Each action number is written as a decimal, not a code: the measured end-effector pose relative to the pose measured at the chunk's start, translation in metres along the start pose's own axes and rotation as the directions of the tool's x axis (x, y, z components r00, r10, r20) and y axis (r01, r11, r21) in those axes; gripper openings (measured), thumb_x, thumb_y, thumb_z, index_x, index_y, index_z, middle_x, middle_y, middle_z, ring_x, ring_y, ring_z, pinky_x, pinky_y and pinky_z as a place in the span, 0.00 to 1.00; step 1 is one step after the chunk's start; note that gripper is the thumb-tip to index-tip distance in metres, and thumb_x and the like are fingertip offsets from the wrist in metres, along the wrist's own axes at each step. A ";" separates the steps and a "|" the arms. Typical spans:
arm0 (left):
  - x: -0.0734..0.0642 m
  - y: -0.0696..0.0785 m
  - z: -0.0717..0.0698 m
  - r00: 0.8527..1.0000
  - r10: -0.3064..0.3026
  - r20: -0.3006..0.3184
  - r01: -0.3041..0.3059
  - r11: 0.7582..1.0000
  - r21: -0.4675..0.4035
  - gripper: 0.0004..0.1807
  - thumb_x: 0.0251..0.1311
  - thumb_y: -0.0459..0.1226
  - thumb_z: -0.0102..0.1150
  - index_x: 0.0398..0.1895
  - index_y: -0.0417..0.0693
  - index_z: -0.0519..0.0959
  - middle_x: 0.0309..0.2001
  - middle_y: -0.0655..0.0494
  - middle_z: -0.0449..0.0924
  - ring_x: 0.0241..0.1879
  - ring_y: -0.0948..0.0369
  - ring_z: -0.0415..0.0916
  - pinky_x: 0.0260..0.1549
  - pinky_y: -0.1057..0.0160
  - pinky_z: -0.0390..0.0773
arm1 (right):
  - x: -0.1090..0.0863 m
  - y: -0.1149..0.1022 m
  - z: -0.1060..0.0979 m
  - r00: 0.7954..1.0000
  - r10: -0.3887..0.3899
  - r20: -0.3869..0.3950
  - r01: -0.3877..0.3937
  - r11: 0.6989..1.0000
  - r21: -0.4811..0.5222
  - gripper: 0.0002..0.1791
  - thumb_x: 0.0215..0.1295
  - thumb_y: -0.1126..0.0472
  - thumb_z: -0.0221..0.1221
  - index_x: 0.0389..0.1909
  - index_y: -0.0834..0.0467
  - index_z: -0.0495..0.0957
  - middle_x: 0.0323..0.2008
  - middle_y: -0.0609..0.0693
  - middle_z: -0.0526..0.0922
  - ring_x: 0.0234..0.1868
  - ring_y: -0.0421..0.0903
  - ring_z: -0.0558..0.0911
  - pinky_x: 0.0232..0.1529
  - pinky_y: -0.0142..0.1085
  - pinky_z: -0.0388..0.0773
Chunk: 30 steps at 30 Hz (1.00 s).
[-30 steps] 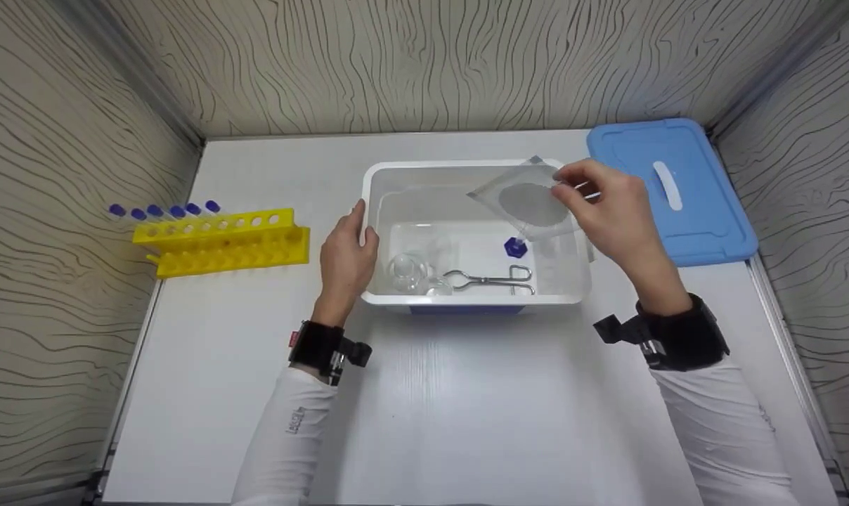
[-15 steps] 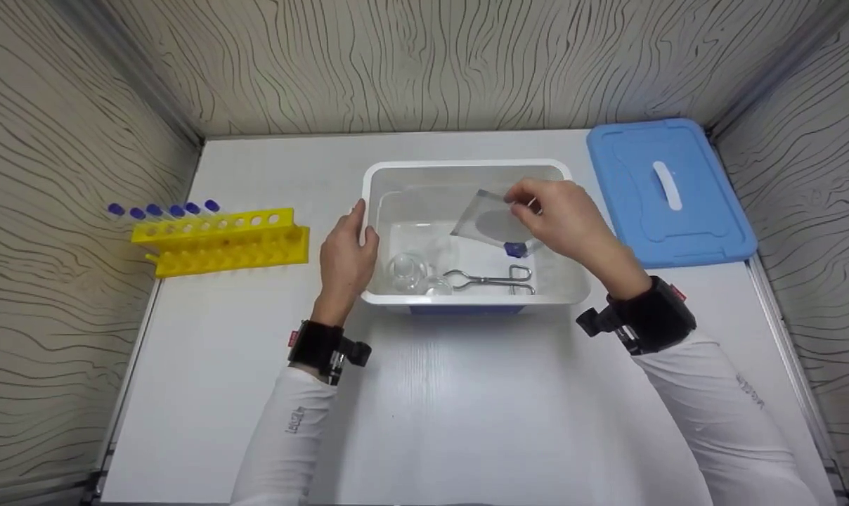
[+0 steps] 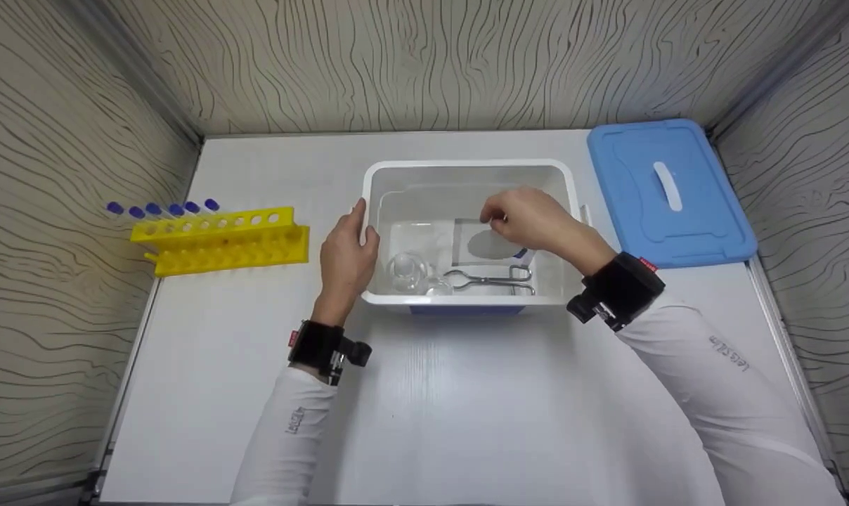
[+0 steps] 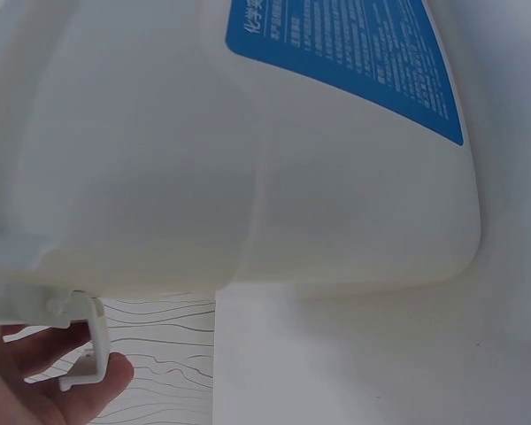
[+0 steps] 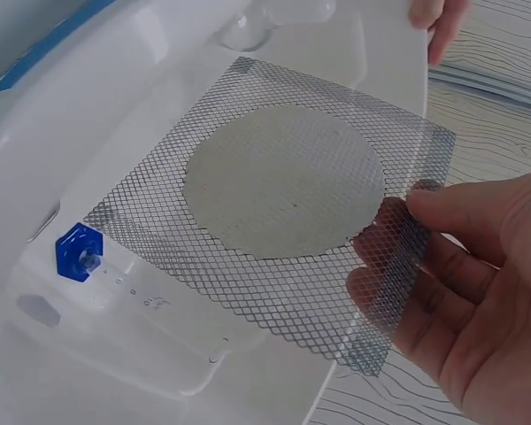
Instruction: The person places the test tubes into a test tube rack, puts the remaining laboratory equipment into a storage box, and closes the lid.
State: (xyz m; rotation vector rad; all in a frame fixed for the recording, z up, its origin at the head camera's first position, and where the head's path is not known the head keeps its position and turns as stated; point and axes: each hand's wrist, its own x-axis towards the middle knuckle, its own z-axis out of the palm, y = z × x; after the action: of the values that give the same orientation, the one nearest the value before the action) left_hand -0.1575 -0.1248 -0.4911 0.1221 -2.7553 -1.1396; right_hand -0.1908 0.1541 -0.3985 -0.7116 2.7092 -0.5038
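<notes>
My right hand [image 3: 533, 219] pinches one edge of a square wire gauze [image 5: 283, 181] with a round pale centre, thumb on one face and fingers on the other. It is held inside the white plastic bin [image 3: 467, 300], low over the things there. Partly under the gauze lies a clear graduated cylinder with a blue hexagonal base [image 5: 78, 252]. My left hand [image 3: 346, 256] rests against the bin's left side at the rim, fingers fairly straight. In the left wrist view its fingers are beside the bin's white latch [image 4: 96, 345].
Metal tongs [image 3: 486, 280] and round clear glassware [image 3: 405, 270] lie in the bin's front part. A blue lid [image 3: 677, 232] with a white handle is to the right. On the left stands a yellow test tube rack [image 3: 231, 246] with several blue-capped tubes [image 3: 176, 209].
My right hand has moved left and lower into the bin with the wire gauze, which has turned flatter over the cylinder's blue base. My left hand stays at the bin's side.
</notes>
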 end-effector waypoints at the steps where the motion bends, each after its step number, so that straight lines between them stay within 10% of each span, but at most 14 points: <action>1: 0.000 0.000 0.000 1.000 -0.003 0.001 0.003 1.000 0.001 0.28 0.69 0.39 0.50 0.72 0.46 0.67 0.54 0.43 0.83 0.51 0.50 0.82 0.54 0.51 0.81 | 0.002 0.000 0.002 1.000 -0.009 0.013 0.010 1.000 -0.009 0.14 0.64 0.67 0.55 0.47 0.62 0.85 0.46 0.59 0.88 0.50 0.58 0.84 0.53 0.51 0.80; 30: -0.005 0.003 0.002 1.000 0.004 0.004 -0.004 1.000 0.009 0.28 0.68 0.38 0.50 0.72 0.46 0.67 0.54 0.44 0.83 0.45 0.52 0.82 0.48 0.52 0.82 | 0.023 0.002 0.033 0.979 -0.053 0.199 0.074 0.992 -0.099 0.18 0.57 0.72 0.53 0.45 0.62 0.86 0.44 0.59 0.88 0.48 0.58 0.85 0.53 0.49 0.81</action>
State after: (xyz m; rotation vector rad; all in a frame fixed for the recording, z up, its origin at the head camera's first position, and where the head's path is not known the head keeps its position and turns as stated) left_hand -0.1527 -0.1204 -0.4911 0.1158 -2.7627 -1.1283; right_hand -0.1992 0.1353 -0.4338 -0.8320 2.5500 -0.2887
